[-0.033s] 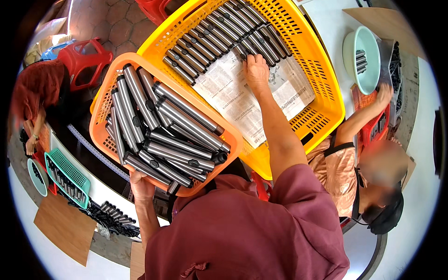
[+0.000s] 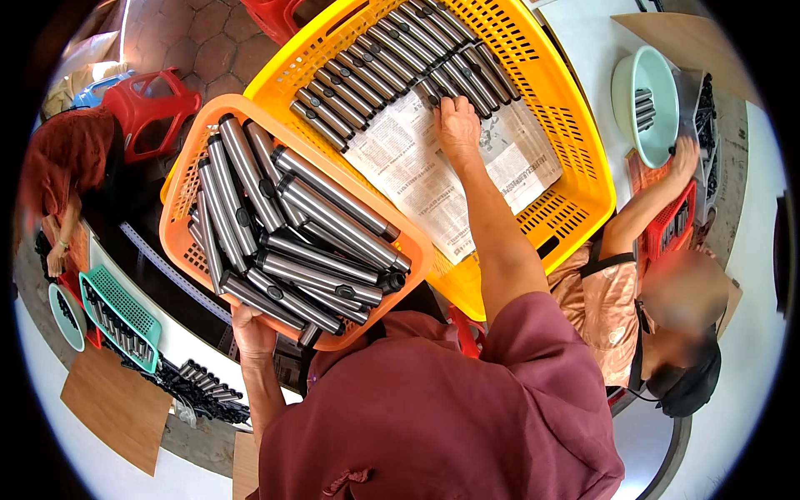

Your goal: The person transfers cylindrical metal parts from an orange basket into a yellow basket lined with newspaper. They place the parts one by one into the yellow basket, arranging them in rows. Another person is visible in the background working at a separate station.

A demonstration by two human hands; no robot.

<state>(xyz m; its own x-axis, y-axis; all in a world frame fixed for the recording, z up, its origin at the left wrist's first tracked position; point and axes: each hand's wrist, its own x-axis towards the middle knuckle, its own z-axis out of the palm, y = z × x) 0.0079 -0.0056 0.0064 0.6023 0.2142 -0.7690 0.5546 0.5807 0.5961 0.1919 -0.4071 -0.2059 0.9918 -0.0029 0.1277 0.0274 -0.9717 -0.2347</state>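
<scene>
My left hand [image 2: 253, 335] is closed on the near left underside of an orange plastic basket [image 2: 423, 254], its fingertips hidden beneath. Inside lie many loose silver metal tubes [image 2: 333, 218] with black ends and black buttons, piled at different angles. My right hand [image 2: 458, 127] reaches into a larger yellow basket [image 2: 583, 133], fingers pinched on the near end of a similar metal tube [image 2: 428, 90]. That tube lies beside neat rows of tubes [image 2: 357, 77] placed side by side. Printed newspaper [image 2: 400, 158] lines the yellow basket below the rows.
At right a co-worker's hand [image 2: 686, 157] is beside a pale green bowl [image 2: 621, 96] holding several tubes, near a red basket [image 2: 690, 204]. At far left sits another person in dark red [image 2: 62, 158], near a green basket [image 2: 150, 321] of tubes. Red stools [image 2: 154, 100] stand behind.
The co-worker's hand at right has shifted slightly up, closer to the pale green bowl. My own hands and both baskets have not visibly moved.
</scene>
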